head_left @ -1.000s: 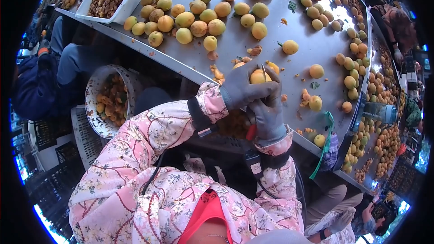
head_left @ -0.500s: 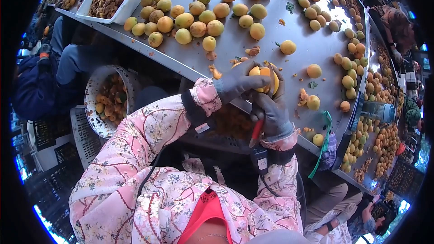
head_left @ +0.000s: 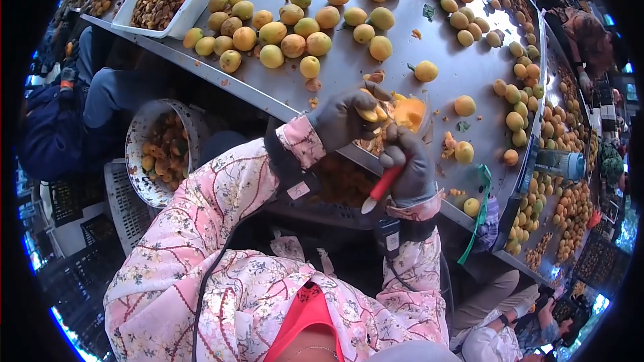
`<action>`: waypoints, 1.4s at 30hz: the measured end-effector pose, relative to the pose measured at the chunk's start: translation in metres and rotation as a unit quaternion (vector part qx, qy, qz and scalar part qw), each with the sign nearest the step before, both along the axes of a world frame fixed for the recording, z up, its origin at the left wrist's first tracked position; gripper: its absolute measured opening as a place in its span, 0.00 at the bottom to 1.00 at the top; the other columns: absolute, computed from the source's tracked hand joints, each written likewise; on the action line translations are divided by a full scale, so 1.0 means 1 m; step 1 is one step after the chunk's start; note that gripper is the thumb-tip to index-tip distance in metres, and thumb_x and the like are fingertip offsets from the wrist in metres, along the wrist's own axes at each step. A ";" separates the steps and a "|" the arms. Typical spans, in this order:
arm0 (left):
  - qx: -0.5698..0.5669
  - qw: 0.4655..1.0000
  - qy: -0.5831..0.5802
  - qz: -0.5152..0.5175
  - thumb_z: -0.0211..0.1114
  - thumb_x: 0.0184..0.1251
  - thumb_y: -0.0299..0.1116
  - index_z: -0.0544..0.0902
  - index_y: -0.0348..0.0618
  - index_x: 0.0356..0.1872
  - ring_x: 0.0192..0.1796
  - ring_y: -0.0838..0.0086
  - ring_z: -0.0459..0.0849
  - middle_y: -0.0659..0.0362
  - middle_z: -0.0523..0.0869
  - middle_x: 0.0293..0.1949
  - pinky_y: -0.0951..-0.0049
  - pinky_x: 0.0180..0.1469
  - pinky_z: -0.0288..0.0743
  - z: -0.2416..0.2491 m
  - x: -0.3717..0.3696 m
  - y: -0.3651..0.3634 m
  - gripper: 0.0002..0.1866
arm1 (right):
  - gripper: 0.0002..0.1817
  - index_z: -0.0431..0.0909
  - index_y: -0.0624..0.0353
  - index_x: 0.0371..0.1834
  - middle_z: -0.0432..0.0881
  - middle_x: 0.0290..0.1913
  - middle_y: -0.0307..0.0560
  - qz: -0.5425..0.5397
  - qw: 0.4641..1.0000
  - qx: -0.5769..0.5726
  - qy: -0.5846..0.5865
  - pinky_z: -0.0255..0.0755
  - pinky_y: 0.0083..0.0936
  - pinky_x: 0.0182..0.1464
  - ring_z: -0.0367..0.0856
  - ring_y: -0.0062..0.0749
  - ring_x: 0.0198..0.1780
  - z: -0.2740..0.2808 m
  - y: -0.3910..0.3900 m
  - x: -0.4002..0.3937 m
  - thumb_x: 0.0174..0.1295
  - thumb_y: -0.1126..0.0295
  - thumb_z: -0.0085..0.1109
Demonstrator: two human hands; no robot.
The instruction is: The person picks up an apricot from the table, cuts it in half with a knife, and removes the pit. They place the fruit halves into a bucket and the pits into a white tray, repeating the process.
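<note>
My left hand (head_left: pixel 341 119), in a dark grey glove, has its fingers closed around a piece of apricot (head_left: pixel 373 114) at the table's near edge. Close beside it, my right hand (head_left: pixel 410 166) is wrapped around a red-handled knife (head_left: pixel 385 184). The handle's pale end points down toward me, and I cannot make out the blade. An opened apricot half (head_left: pixel 409 112), its orange inside showing, is at the right fingertips. Peel scraps and a brown pit (head_left: pixel 374 76) lie on the metal table just beyond.
Many whole apricots (head_left: pixel 272 55) lie across the metal table (head_left: pixel 221 90). A white tray of pits (head_left: pixel 184 30) is at the back left. A bucket of apricot pieces (head_left: pixel 134 177) stands below the left edge. A blue bottle (head_left: pixel 560 164) lies right. Other people sit nearby.
The apricot between my hands has come apart into pieces. My left hand has moved slightly left and down, and the knife handle has swung outward to the lower left.
</note>
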State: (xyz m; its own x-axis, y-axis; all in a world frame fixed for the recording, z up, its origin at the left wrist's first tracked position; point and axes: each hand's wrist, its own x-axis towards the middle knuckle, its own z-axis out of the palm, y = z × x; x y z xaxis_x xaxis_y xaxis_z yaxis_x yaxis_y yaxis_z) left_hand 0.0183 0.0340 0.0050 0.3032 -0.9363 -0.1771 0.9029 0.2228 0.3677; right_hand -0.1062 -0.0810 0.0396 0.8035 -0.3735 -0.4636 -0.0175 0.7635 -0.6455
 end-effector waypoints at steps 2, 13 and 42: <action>0.075 0.996 -0.013 0.038 0.57 0.63 0.38 0.74 0.40 0.49 0.42 0.72 0.80 0.59 0.79 0.41 0.74 0.45 0.75 0.007 0.009 0.002 0.17 | 0.12 0.67 0.66 0.44 0.73 0.33 0.41 0.051 0.986 0.133 -0.082 0.55 0.14 0.15 0.59 0.12 0.15 0.001 -0.018 -0.009 0.65 0.68 0.45; 0.176 0.959 -0.215 -0.049 0.60 0.66 0.40 0.74 0.36 0.52 0.46 0.80 0.78 0.61 0.80 0.44 0.80 0.48 0.74 0.018 0.010 0.005 0.20 | 0.24 0.61 0.63 0.62 0.78 0.26 0.42 0.061 0.977 -0.201 0.023 0.63 0.12 0.13 0.67 0.15 0.11 0.015 -0.011 -0.001 0.63 0.72 0.52; 0.217 0.969 -0.091 0.073 0.57 0.68 0.38 0.73 0.37 0.49 0.40 0.76 0.82 0.59 0.80 0.40 0.75 0.40 0.80 0.022 -0.007 0.000 0.16 | 0.08 0.74 0.64 0.36 0.74 0.23 0.37 -0.016 0.974 -0.215 0.070 0.67 0.13 0.17 0.70 0.16 0.15 0.006 0.001 0.010 0.65 0.69 0.51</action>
State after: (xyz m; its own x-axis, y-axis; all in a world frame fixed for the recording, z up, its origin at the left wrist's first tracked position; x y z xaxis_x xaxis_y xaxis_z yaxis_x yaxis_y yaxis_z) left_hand 0.0111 0.0337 0.0268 0.4889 -0.7311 -0.4758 0.7855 0.1317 0.6047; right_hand -0.0961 -0.0803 0.0457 0.7290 -0.5804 -0.3629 -0.1090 0.4250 -0.8986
